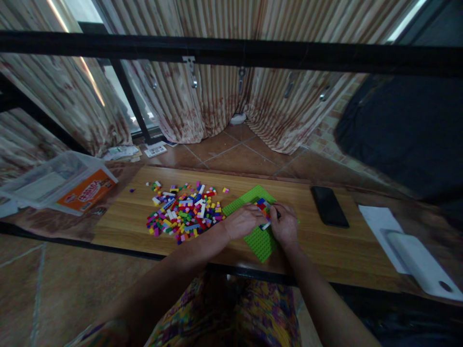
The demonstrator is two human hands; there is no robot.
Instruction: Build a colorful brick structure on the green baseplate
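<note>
Toy-brick assembly (265, 208): over green studded baseplate (263, 246), between the hands, apparently steadied from both sides. Left hand (243, 221) and right hand (285, 224): fingers curled at its edges; whether pinching, cannot tell. Loose-brick pile (188, 212) beside left forearm, presumably for short reach.

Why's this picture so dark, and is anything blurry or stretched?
Head view: dim, maybe because the curtains block light, with a bright patch at the window; head view: the wide lens seems to stretch the tub and white device near the edges; head view: the bricks look soft, so their studs are hard to see.
</note>
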